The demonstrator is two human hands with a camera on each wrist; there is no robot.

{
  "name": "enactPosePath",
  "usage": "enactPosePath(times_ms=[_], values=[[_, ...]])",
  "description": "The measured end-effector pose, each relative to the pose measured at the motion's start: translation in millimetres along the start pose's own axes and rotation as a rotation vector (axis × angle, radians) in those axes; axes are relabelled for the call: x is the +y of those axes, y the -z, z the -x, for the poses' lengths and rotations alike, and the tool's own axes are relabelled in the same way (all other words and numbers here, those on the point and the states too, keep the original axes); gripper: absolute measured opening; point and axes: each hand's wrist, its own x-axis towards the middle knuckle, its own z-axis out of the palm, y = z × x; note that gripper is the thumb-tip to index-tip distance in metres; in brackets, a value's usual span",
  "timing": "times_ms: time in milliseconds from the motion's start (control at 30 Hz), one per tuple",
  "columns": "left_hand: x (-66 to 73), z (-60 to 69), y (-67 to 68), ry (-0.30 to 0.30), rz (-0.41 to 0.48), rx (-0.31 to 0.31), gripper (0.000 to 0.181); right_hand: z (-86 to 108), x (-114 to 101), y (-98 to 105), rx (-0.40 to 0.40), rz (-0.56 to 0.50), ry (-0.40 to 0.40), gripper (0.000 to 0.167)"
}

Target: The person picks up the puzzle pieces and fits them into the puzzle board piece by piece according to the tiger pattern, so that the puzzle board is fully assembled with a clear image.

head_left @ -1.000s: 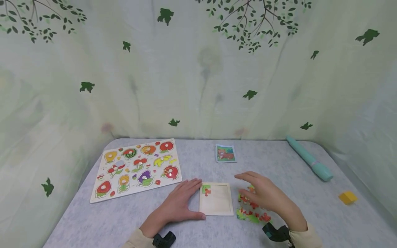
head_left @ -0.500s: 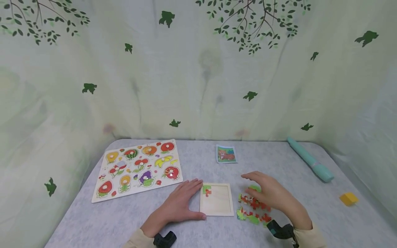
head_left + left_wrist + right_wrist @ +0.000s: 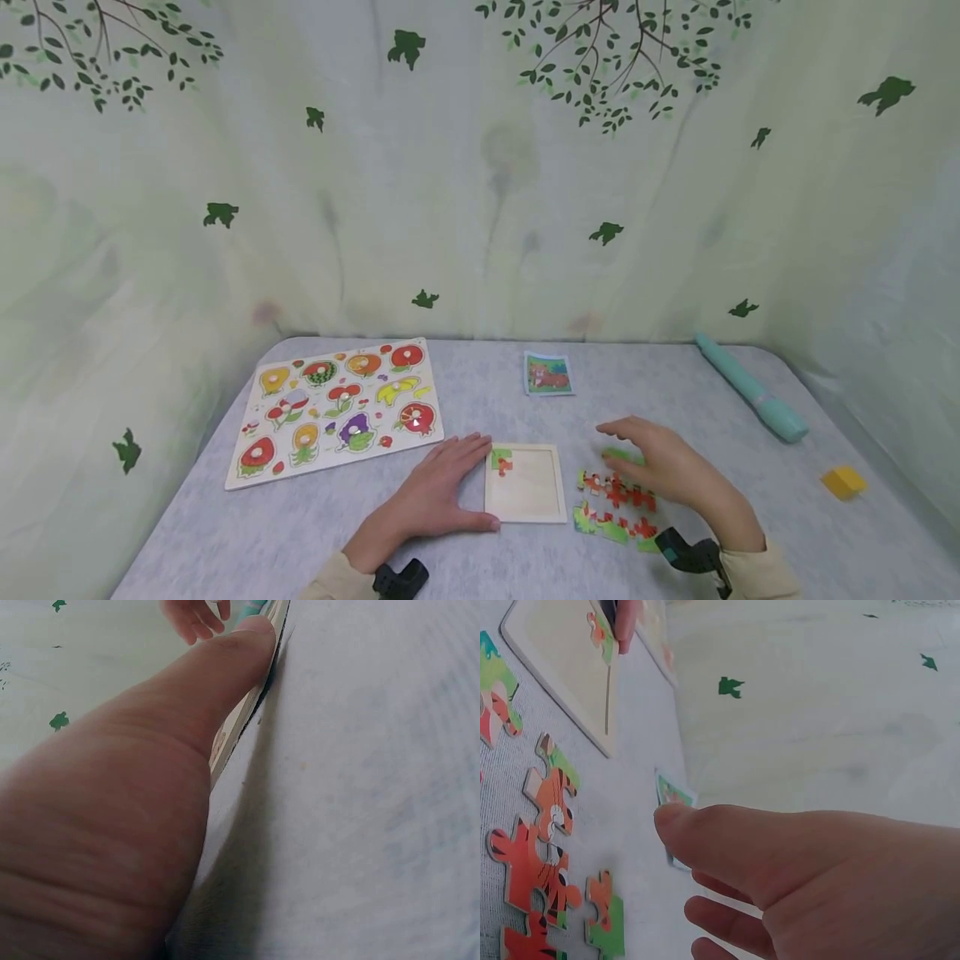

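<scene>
A square wooden puzzle tray lies in front of me, with a small green-and-orange jigsaw piece in its upper left corner. My left hand rests along the tray's left side, fingers straight, thumb at its lower left corner. To the right of the tray lie several loose jigsaw pieces, orange and green; the right wrist view shows tiger stripes on some pieces. Over their upper right side hovers my right hand, fingers loosely bent and nothing between them. It hides part of the group.
A fruit knob puzzle board lies at the left. Behind the tray is a small picture card. A teal rolled tube-like thing lies at the far right, with a yellow block nearer. A printed curtain hangs behind the table.
My right hand has drifted right, away from the tray, uncovering more of the loose jigsaw pieces. My left hand has stayed on the tray's side. The head view has shifted slightly.
</scene>
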Motion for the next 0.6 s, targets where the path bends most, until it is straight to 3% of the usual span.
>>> enactPosePath(times_ms=[400,600], values=[[1.7,-1.8,2.8,-0.011,-0.019,0.007,0.107,0.1,12.5,-0.8,-0.029,-0.008,-0.087,0.049],[0.6,-0.4,-0.7,-0.017,-0.026,0.011,0.108,1.0,19.6,-5.2,-0.028,-0.031,-0.091,0.048]])
